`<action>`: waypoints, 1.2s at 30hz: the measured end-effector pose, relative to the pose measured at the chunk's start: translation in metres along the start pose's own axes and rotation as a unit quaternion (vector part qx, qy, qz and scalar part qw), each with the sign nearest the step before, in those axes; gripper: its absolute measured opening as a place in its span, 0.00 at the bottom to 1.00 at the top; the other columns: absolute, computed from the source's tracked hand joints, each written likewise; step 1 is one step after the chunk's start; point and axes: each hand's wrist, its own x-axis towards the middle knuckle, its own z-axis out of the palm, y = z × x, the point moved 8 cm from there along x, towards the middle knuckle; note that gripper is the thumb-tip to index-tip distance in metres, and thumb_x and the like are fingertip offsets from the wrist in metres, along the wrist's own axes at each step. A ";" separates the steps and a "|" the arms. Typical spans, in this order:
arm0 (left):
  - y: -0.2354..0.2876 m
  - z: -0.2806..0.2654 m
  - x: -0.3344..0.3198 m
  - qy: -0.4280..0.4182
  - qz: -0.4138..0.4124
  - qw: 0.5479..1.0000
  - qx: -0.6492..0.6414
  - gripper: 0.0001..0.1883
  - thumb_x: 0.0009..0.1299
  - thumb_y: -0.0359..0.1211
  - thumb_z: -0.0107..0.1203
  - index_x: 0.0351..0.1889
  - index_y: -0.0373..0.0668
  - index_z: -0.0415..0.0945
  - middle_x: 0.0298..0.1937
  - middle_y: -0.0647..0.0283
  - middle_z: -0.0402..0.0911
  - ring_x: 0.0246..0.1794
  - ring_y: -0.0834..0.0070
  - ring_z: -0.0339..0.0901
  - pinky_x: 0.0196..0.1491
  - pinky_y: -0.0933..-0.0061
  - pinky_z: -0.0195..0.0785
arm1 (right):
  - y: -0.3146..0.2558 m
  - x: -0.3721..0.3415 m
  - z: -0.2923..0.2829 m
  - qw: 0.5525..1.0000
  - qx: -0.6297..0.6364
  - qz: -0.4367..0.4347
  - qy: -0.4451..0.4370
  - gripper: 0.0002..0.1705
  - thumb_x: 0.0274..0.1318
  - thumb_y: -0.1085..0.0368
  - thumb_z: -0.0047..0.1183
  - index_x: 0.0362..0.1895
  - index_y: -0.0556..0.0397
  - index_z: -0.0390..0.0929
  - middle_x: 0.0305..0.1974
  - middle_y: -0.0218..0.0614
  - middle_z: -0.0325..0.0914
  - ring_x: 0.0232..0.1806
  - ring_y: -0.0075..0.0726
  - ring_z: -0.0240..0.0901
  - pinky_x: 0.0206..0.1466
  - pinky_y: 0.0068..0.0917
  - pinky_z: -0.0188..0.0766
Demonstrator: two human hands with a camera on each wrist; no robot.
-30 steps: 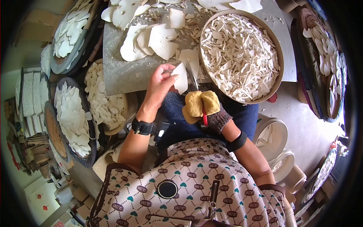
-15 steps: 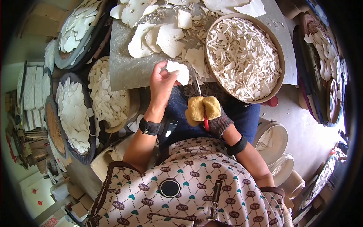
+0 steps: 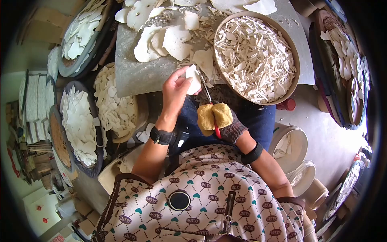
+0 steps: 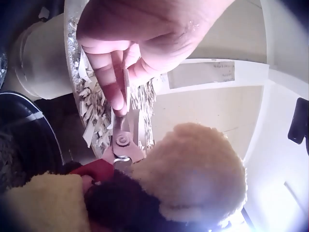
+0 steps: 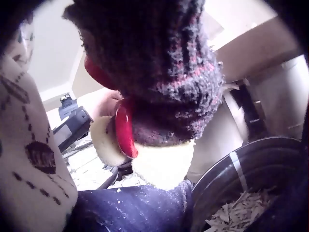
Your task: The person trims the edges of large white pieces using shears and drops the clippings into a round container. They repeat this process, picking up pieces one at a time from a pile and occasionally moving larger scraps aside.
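Note:
My left hand point(image 3: 174, 92) pinches a thin white flat piece point(image 3: 193, 80) between thumb and fingers near the table edge. Right beside that piece are the metal blades of red-handled scissors point(image 3: 206, 89), pointing away from me. My right hand point(image 3: 234, 128), in a dark knitted glove, grips the scissors by their red handles point(image 5: 125, 128). Yellow fuzzy padding point(image 3: 213, 117) wraps the fingers and handle area, hiding much of that hand's fingers. In the left wrist view the piece stands edge-on above the scissors' pivot point(image 4: 122, 140).
A round tray point(image 3: 298, 64) of white cut strips sits on the grey metal table point(image 3: 133, 80), right of the hands. Larger flat white pieces point(image 3: 177, 42) lie at the back left. Baskets of white pieces point(image 3: 78, 125) stand at left, buckets point(image 3: 296, 141) at right.
My left hand lifted the white piece off the blades with its flat face up, then turned it and brought it back beside them. The right hand keeps its grip on the scissors.

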 end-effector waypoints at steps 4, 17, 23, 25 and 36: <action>0.002 0.008 -0.006 -0.007 -0.013 1.000 -0.011 0.20 0.63 0.23 0.46 0.55 0.30 0.63 0.29 0.54 0.78 0.23 0.70 0.78 0.25 0.78 0.72 | 0.002 0.002 -0.004 0.984 -0.173 -0.032 -0.010 0.22 0.33 0.55 0.59 0.38 0.46 0.74 0.36 0.37 0.75 0.38 0.44 0.71 0.42 0.34 0.69; 0.086 -0.196 -0.059 0.241 0.081 0.861 0.441 0.19 0.59 0.19 0.43 0.50 0.38 0.70 0.42 0.60 0.76 0.40 0.71 0.75 0.44 0.76 0.68 | 0.030 -0.026 0.006 0.998 0.035 0.045 -0.005 0.11 0.41 0.59 0.57 0.30 0.48 0.75 0.27 0.38 0.75 0.31 0.44 0.73 0.36 0.31 0.71; 0.094 -0.140 -0.033 0.159 0.132 0.899 0.385 0.10 0.60 0.27 0.54 0.39 0.37 0.77 0.37 0.65 0.79 0.38 0.79 0.73 0.46 0.79 0.63 | 0.023 -0.025 0.029 0.995 0.010 0.083 -0.054 0.20 0.36 0.58 0.60 0.37 0.48 0.73 0.25 0.41 0.75 0.28 0.48 0.73 0.30 0.33 0.70; 0.075 -0.090 -0.007 0.100 0.119 0.931 0.331 0.07 0.61 0.28 0.54 0.36 0.36 0.78 0.33 0.66 0.79 0.33 0.81 0.74 0.40 0.81 0.65 | 0.000 -0.025 0.032 0.994 -0.046 0.045 -0.084 0.24 0.34 0.57 0.61 0.40 0.47 0.71 0.25 0.42 0.75 0.28 0.49 0.73 0.30 0.33 0.70; -0.004 -0.012 0.080 0.085 0.017 0.953 0.291 0.11 0.55 0.33 0.59 0.30 0.37 0.71 0.24 0.63 0.76 0.21 0.80 0.74 0.22 0.81 0.66 | -0.050 -0.031 0.009 0.986 -0.158 0.037 -0.035 0.12 0.47 0.70 0.51 0.39 0.53 0.72 0.30 0.30 0.74 0.31 0.27 0.71 0.37 0.24 0.69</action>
